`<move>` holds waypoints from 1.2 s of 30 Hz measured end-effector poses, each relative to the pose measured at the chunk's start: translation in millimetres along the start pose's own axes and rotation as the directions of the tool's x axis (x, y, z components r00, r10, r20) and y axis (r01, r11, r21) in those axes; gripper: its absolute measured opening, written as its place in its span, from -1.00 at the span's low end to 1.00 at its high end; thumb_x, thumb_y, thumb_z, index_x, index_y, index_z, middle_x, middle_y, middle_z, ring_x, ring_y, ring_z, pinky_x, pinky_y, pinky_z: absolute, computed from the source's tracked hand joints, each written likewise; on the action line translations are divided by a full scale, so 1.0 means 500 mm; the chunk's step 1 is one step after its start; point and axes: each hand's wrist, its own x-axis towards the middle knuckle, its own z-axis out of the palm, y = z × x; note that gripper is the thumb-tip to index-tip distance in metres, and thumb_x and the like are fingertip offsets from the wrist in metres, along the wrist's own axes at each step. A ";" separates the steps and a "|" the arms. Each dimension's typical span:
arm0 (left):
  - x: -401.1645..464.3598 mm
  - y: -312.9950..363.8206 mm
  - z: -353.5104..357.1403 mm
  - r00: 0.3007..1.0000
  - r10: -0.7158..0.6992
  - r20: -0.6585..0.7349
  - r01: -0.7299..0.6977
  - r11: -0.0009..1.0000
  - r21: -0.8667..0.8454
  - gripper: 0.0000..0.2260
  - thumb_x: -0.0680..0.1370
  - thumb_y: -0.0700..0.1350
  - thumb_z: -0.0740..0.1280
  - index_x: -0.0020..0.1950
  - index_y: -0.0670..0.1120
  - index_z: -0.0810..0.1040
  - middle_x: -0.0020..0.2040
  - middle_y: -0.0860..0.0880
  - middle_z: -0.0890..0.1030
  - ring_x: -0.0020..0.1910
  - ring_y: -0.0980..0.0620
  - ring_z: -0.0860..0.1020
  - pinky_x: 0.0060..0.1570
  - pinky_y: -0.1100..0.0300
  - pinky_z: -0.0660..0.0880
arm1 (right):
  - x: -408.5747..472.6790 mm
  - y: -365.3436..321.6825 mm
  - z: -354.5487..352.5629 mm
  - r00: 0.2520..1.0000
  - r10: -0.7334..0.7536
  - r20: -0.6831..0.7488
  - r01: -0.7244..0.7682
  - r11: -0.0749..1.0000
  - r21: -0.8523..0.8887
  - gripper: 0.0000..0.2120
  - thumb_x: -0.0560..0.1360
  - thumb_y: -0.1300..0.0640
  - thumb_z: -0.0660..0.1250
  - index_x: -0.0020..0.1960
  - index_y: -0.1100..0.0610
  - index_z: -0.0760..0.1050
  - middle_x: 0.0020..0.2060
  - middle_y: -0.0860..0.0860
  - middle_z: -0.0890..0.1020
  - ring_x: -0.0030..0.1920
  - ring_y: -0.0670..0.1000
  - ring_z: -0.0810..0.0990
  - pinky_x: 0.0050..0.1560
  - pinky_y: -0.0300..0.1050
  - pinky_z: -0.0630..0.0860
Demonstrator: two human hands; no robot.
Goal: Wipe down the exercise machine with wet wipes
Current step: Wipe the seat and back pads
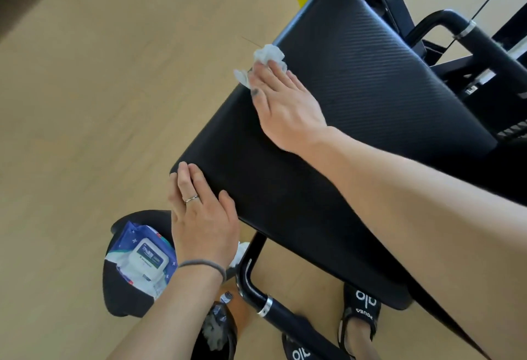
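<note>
Nearest, the left hand lies flat, fingers straight, on the black seat pad's near corner. Beyond it the right hand presses a crumpled wet wipe under straight fingers at the pad's left edge. Just left of the left wrist sits the wet wipes pack.

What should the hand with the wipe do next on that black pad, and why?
Probably sweep the wet wipe back across the black pad toward the near end. The right hand presses the crumpled wipe at the pad's far left edge, so that stroke looks finished, and much of the pad lies nearer. The left hand rests flat on the near corner, apparently steadying.
</note>
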 end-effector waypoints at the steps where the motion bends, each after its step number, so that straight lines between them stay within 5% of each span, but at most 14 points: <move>1: 0.002 0.001 0.002 1.000 -0.013 -0.004 0.013 1.000 0.001 -0.45 0.66 -0.02 0.12 0.57 -0.27 0.13 0.58 -0.19 0.11 0.55 -0.20 0.09 0.46 -0.17 0.30 | 0.003 -0.023 0.003 1.000 0.012 -0.009 -0.012 1.000 -0.004 -0.44 0.70 -0.02 -0.24 0.63 0.12 0.14 0.64 0.02 0.13 0.64 0.05 -0.05 0.62 0.02 -0.09; 4: 0.005 0.009 0.000 1.000 0.011 -0.018 -0.011 1.000 0.018 -0.45 0.65 -0.06 0.12 0.56 -0.30 0.13 0.55 -0.27 0.16 0.53 -0.27 0.12 0.45 -0.22 0.29 | -0.049 -0.110 0.053 0.925 -0.375 0.063 0.378 0.925 -0.042 -0.40 0.66 -0.01 -0.23 0.55 0.11 0.32 0.55 0.08 0.33 0.59 0.12 0.15 0.58 0.07 0.03; 6: 0.007 0.009 0.003 0.998 0.058 -0.016 -0.057 0.997 0.059 -0.43 0.64 -0.08 0.18 0.56 -0.31 0.11 0.53 -0.31 0.17 0.52 -0.28 0.12 0.44 -0.24 0.29 | -0.086 -0.129 0.065 0.831 -0.529 0.174 0.532 0.846 0.033 -0.49 0.71 -0.01 -0.12 0.59 0.10 0.26 0.60 0.03 0.25 0.63 0.03 0.05 0.61 -0.01 -0.08; 9: 0.009 0.012 0.004 0.999 -0.034 0.010 0.033 0.999 0.011 -0.44 0.63 -0.08 0.18 0.55 -0.32 0.12 0.56 -0.26 0.13 0.53 -0.28 0.10 0.41 -0.26 0.31 | -0.057 -0.057 0.037 0.903 -0.418 0.101 0.423 0.906 -0.027 -0.48 0.71 -0.01 -0.12 0.64 0.09 0.13 0.64 0.01 0.11 0.64 0.01 -0.05 0.62 -0.02 -0.11; 12: 0.008 0.018 0.005 0.999 -0.048 0.025 0.047 0.999 0.026 -0.45 0.63 -0.09 0.16 0.55 -0.33 0.13 0.56 -0.25 0.13 0.53 -0.28 0.11 0.39 -0.24 0.35 | -0.038 0.052 0.018 0.995 -0.082 -0.055 0.079 0.995 -0.058 -0.46 0.71 -0.03 -0.17 0.67 0.07 -0.02 0.66 -0.01 -0.02 0.64 0.00 -0.14 0.62 0.00 -0.12; 15: 0.011 0.021 0.002 0.998 -0.049 0.033 0.048 0.999 0.027 -0.44 0.63 -0.09 0.16 0.55 -0.33 0.13 0.56 -0.25 0.12 0.53 -0.28 0.11 0.39 -0.23 0.37 | -0.097 0.019 0.049 0.975 0.176 -0.138 -0.169 0.984 0.060 -0.44 0.70 -0.02 -0.17 0.66 0.12 -0.01 0.66 0.04 -0.01 0.65 0.06 -0.12 0.63 0.05 -0.10; 18: 0.010 0.014 0.002 0.999 -0.019 0.036 0.017 0.999 0.036 -0.44 0.62 -0.12 0.19 0.53 -0.37 0.15 0.54 -0.31 0.15 0.49 -0.34 0.15 0.37 -0.26 0.37 | -0.232 -0.064 0.107 0.993 -0.104 -0.054 0.108 0.991 0.085 -0.46 0.70 0.02 -0.04 0.65 0.14 0.08 0.64 0.07 0.08 0.64 0.09 -0.03 0.61 0.12 -0.01; 21: 0.008 0.010 -0.003 0.998 -0.004 0.066 0.000 0.997 0.071 -0.43 0.64 -0.08 0.15 0.55 -0.34 0.12 0.55 -0.30 0.13 0.50 -0.32 0.15 0.36 -0.23 0.39 | -0.282 -0.027 0.099 0.899 -0.424 0.108 0.424 0.905 0.021 -0.47 0.71 0.01 -0.02 0.66 0.06 0.04 0.65 0.00 0.01 0.64 -0.01 -0.14 0.63 0.04 -0.09; 23: 0.010 0.010 -0.004 0.998 0.001 0.055 -0.005 0.997 0.074 -0.44 0.63 -0.09 0.17 0.54 -0.36 0.15 0.53 -0.32 0.16 0.48 -0.34 0.18 0.32 -0.24 0.42 | -0.233 0.037 0.089 0.908 -0.416 0.045 0.419 0.903 -0.101 -0.44 0.65 0.07 0.06 0.64 0.12 0.13 0.63 0.05 0.13 0.64 0.05 0.01 0.63 0.03 -0.01; 25: 0.011 0.011 -0.006 0.998 0.003 0.056 -0.008 0.996 0.088 -0.45 0.63 -0.08 0.17 0.53 -0.35 0.16 0.53 -0.31 0.17 0.48 -0.33 0.19 0.27 -0.22 0.47 | -0.176 0.092 0.063 0.990 -0.109 -0.094 0.098 0.989 -0.112 -0.44 0.66 0.07 0.02 0.65 0.13 0.08 0.64 0.06 0.10 0.64 0.06 -0.01 0.62 0.02 -0.02; 27: 0.011 0.010 -0.008 0.998 0.007 0.061 -0.013 0.995 0.097 -0.44 0.63 -0.06 0.16 0.54 -0.32 0.14 0.54 -0.29 0.16 0.49 -0.31 0.18 0.25 -0.19 0.49 | -0.153 0.102 0.055 0.956 0.254 -0.144 -0.250 0.967 0.046 -0.45 0.70 0.01 -0.14 0.66 0.08 -0.07 0.66 0.00 -0.07 0.64 -0.02 -0.19 0.63 -0.01 -0.15; 29: 0.009 0.009 -0.010 0.998 0.009 0.070 -0.015 0.996 0.092 -0.44 0.63 -0.06 0.16 0.54 -0.32 0.14 0.54 -0.29 0.16 0.49 -0.31 0.17 0.24 -0.20 0.49 | -0.183 0.048 0.082 0.909 0.382 -0.165 -0.360 0.921 0.147 -0.44 0.69 -0.01 -0.20 0.66 0.12 -0.06 0.65 0.02 -0.09 0.64 0.00 -0.20 0.63 0.04 -0.14; 33: 0.010 0.007 -0.010 0.997 0.020 0.076 -0.027 0.995 0.094 -0.44 0.63 -0.07 0.18 0.54 -0.33 0.14 0.54 -0.30 0.15 0.49 -0.32 0.17 0.22 -0.22 0.51 | -0.382 -0.073 0.145 0.997 0.078 -0.026 -0.075 0.991 0.114 -0.46 0.72 -0.01 -0.10 0.66 0.10 -0.05 0.66 -0.01 -0.09 0.64 0.01 -0.17 0.63 0.06 -0.06; 36: 0.009 0.007 -0.010 0.997 0.023 0.073 -0.031 0.995 0.099 -0.44 0.63 -0.06 0.17 0.54 -0.31 0.12 0.54 -0.29 0.15 0.49 -0.31 0.16 0.18 -0.21 0.52 | -0.395 0.005 0.134 0.992 -0.124 0.005 0.124 0.992 -0.027 -0.44 0.70 0.01 -0.02 0.66 0.10 -0.03 0.66 0.02 0.02 0.65 0.04 -0.06 0.62 0.07 0.02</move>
